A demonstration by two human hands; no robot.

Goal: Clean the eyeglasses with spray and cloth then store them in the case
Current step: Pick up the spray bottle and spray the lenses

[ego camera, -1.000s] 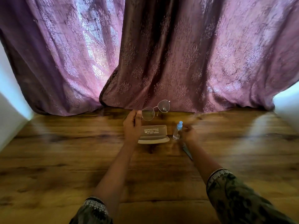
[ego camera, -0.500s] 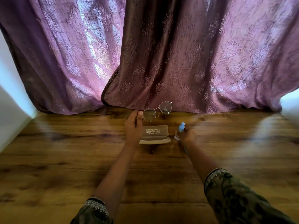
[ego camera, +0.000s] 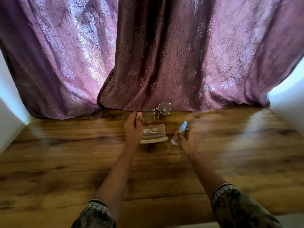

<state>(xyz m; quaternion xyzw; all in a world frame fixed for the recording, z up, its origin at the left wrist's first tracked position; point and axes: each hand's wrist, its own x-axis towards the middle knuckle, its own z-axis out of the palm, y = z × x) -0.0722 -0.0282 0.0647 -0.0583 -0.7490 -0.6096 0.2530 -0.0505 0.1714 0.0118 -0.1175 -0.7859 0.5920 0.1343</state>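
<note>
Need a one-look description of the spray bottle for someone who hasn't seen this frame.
Below the purple curtain lies a wooden table with a beige eyeglass case at its centre. Just right of the case, the right hand grips the spray bottle. It alone has a clear body and a light blue top.

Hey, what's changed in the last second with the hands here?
The right hand reached the bottle and took hold of it; the bottle now leans slightly more. The left hand holds the glasses above the case as before.
</note>
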